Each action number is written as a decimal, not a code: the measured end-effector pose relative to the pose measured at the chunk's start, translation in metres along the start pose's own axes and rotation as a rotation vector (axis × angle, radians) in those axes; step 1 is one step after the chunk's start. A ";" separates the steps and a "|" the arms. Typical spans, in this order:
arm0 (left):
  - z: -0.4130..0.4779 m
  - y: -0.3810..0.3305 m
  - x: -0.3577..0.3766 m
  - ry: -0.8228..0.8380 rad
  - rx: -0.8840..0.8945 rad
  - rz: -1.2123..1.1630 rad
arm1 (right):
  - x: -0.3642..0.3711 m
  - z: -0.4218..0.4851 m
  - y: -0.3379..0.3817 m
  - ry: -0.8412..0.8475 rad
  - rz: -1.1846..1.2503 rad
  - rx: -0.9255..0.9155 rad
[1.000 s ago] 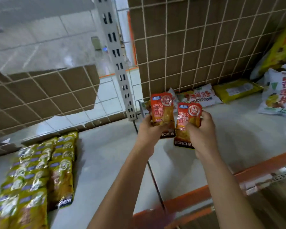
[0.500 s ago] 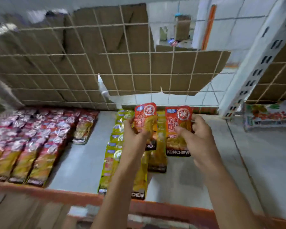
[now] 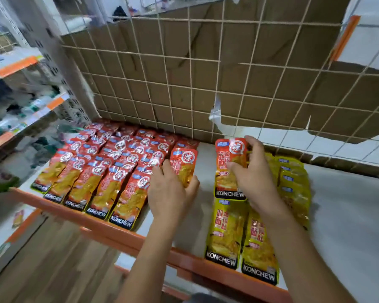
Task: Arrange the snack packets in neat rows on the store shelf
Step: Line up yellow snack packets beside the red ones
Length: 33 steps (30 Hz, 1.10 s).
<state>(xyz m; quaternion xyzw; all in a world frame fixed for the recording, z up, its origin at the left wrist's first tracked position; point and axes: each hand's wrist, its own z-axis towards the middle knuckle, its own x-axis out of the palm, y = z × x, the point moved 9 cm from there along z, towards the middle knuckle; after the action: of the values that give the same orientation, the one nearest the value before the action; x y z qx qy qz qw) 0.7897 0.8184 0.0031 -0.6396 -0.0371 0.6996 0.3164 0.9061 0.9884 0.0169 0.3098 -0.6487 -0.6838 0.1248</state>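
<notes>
My left hand (image 3: 170, 190) grips a red snack packet (image 3: 184, 165) just right of the rows of red packets (image 3: 109, 171) lying on the white shelf (image 3: 204, 171). In my right hand (image 3: 253, 173) is a second red packet (image 3: 230, 169), held above the rows of yellow packets (image 3: 293, 184). Two more yellow packets (image 3: 243, 237) lie at the shelf's front edge under my right forearm. A strip of bare shelf separates the red rows from the yellow ones.
A wire grid backed by torn cardboard (image 3: 206, 73) closes the rear of the shelf. The orange front rail (image 3: 109, 228) runs along the near edge. Another shelving unit (image 3: 20, 84) with blurred goods stands at the left. Bare shelf extends at the right (image 3: 348, 215).
The view has swung left from the right bay to the red rows. Both hands carried their red packets along, and the left one has come down beside the red rows.
</notes>
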 end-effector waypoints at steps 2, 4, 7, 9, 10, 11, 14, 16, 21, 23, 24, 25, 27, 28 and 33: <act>0.006 -0.004 0.004 -0.053 0.092 0.181 | 0.009 0.003 0.008 0.016 -0.060 -0.030; 0.011 -0.005 0.010 -0.112 0.152 0.276 | 0.015 0.004 0.014 0.017 -0.112 -0.059; 0.013 -0.009 0.017 -0.114 0.181 0.287 | 0.024 0.003 0.016 0.036 -0.172 -0.074; 0.014 -0.011 0.020 -0.102 0.195 0.303 | 0.028 0.003 0.015 0.043 -0.189 -0.063; 0.014 -0.010 0.023 -0.088 0.204 0.311 | 0.028 0.003 0.014 0.035 -0.201 -0.059; 0.015 -0.010 0.026 -0.076 0.217 0.322 | 0.028 0.003 0.015 0.027 -0.212 -0.054; 0.017 -0.010 0.029 -0.092 0.242 0.364 | 0.027 0.004 0.016 0.018 -0.222 -0.043; 0.018 -0.013 0.030 -0.126 0.271 0.403 | 0.028 0.005 0.017 0.020 -0.238 -0.038; 0.024 -0.019 0.044 -0.074 0.333 0.417 | 0.030 0.006 0.016 0.017 -0.251 -0.036; 0.028 -0.017 0.048 -0.069 0.358 0.422 | 0.029 0.007 0.015 0.024 -0.246 -0.035; 0.031 -0.015 0.051 -0.050 0.363 0.424 | 0.029 0.008 0.014 0.025 -0.242 -0.034; 0.032 -0.012 0.056 -0.026 0.371 0.435 | 0.029 0.009 0.014 0.024 -0.239 -0.035; 0.033 -0.009 0.064 0.023 0.397 0.443 | 0.028 0.011 0.013 0.017 -0.236 -0.038; 0.032 -0.010 0.061 0.019 0.400 0.421 | 0.028 0.012 0.013 0.015 -0.239 -0.039; 0.020 -0.016 0.019 -0.106 0.409 0.057 | 0.035 0.015 0.018 0.032 -0.279 -0.068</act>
<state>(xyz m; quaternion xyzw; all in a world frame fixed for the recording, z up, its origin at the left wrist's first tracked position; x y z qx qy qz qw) 0.7785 0.8477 -0.0030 -0.5250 0.1072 0.7339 0.4175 0.8655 0.9784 0.0248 0.4034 -0.5736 -0.7112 0.0494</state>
